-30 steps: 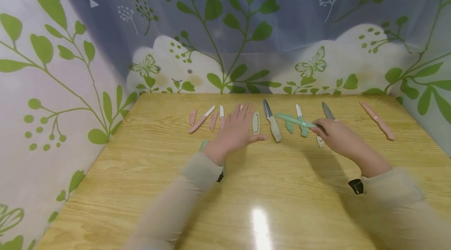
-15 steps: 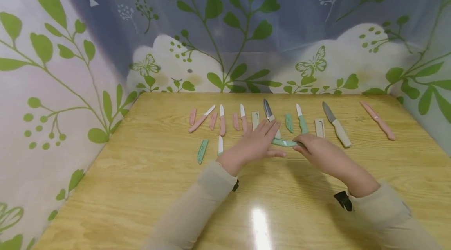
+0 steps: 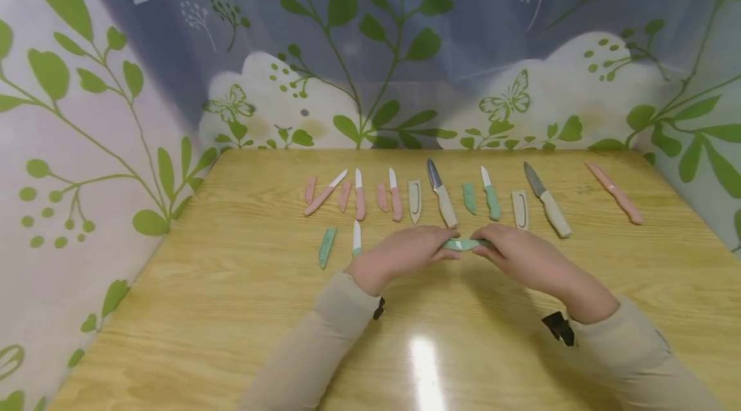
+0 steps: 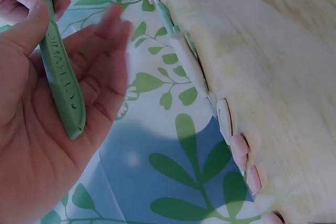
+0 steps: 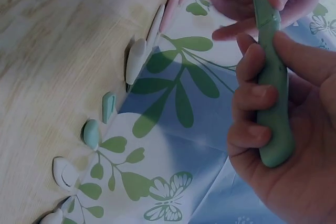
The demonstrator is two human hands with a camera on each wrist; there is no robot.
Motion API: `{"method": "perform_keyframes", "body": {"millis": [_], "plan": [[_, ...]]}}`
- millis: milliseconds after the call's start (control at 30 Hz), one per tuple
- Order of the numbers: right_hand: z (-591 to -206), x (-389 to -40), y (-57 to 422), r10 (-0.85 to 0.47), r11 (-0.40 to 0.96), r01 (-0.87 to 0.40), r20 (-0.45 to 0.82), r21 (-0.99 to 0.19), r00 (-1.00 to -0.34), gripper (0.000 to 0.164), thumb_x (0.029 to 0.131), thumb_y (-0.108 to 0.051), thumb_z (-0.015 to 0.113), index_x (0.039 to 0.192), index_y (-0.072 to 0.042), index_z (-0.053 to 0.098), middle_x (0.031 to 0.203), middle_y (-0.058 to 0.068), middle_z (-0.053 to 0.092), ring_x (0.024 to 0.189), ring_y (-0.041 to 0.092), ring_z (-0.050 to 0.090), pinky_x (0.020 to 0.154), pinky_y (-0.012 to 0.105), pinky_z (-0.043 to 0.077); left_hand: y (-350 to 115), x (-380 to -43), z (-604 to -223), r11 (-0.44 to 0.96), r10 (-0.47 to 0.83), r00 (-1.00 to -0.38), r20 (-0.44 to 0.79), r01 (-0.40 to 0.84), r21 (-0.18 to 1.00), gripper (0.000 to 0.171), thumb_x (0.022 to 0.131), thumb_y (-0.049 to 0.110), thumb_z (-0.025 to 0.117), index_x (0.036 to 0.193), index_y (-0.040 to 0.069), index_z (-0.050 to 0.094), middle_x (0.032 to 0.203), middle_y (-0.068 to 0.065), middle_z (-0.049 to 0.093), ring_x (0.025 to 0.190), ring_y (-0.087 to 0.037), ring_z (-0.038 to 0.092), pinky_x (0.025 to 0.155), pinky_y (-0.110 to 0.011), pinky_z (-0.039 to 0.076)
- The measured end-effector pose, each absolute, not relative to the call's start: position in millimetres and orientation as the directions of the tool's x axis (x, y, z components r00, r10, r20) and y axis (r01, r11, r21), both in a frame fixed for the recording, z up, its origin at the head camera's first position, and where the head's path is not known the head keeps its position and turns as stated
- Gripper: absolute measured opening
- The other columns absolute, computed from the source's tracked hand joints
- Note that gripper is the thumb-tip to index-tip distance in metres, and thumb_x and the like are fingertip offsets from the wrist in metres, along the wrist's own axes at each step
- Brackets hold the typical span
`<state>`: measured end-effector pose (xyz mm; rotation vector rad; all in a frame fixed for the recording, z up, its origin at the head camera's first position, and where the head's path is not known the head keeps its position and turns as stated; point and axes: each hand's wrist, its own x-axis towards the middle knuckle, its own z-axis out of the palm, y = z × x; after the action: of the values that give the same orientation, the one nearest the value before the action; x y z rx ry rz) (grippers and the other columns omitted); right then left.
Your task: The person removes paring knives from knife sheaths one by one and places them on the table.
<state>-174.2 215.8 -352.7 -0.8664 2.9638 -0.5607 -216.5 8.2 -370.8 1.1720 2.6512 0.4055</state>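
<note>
Between my two hands, a green paring knife (image 5: 275, 121) in its matching green sheath (image 4: 64, 82) is held level above the table. My right hand (image 3: 523, 253) grips the handle, its fingers curled round it and the thumb along it in the right wrist view. My left hand (image 3: 399, 255) pinches the sheath with the thumb, as the left wrist view shows; its other fingers are only loosely bent and partly blurred. The blade is hidden inside the sheath. Close to the left hand lies another green-handled knife (image 3: 356, 238), its handle partly covered by that hand.
A row of knives and sheaths lies behind the hands: pink knives (image 3: 360, 199), a beige-handled knife (image 3: 446, 205), a green knife (image 3: 491, 199), another beige knife (image 3: 554, 211). A pink sheathed knife (image 3: 616, 195) lies far right, a loose green sheath (image 3: 327, 248) left. Patterned cloth hangs behind.
My right hand has brought the green knife left and nearer to me. The left hand, flat with spread fingers before, has moved right and now holds the sheath end.
</note>
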Motion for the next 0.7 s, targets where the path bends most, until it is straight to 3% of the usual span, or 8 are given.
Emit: {"method": "perform_keyframes", "body": {"millis": [100,200,700], "plan": [[-351.3,-173.9,217.0,-0.528,0.773,-0.523,0.092,-0.359,-0.844,0.020,0.097,-0.016,0.059,0.109,-0.001,0.065,0.099,0.006,0.067,0.086,0.017,0.063,0.072,0.036,0.052,5.8,-217.1,-370.6,0.626,0.756,-0.652,-0.062,0.692,0.361,0.034,0.101,0.041,0.044,0.115,0.014,0.060,0.106,0.003,0.065,0.095,-0.007,0.061,0.082,-0.021,0.047],[-349.7,-174.3,217.9,-0.539,0.761,-0.527,0.082,-0.379,-0.838,0.020,0.098,-0.017,0.058,0.109,-0.002,0.065,0.098,0.004,0.067,0.085,0.014,0.061,0.071,0.035,0.051,3.5,-217.3,-369.5,0.612,0.758,-0.651,-0.047,0.684,0.396,0.026,0.101,0.040,0.047,0.095,0.017,0.056,0.085,0.006,0.056,0.074,-0.006,0.051,0.068,-0.019,0.042],[-349.9,-175.2,220.2,-0.567,0.742,-0.538,0.055,-0.400,-0.822,0.021,0.099,-0.018,0.056,0.110,-0.003,0.065,0.101,0.004,0.066,0.089,0.017,0.062,0.075,0.036,0.051,2.0,-213.1,-363.7,0.633,0.749,-0.657,-0.080,0.676,0.376,0.028,0.101,0.039,0.048,0.105,0.013,0.059,0.084,0.006,0.056,0.070,-0.006,0.049,0.065,-0.018,0.041]]}}
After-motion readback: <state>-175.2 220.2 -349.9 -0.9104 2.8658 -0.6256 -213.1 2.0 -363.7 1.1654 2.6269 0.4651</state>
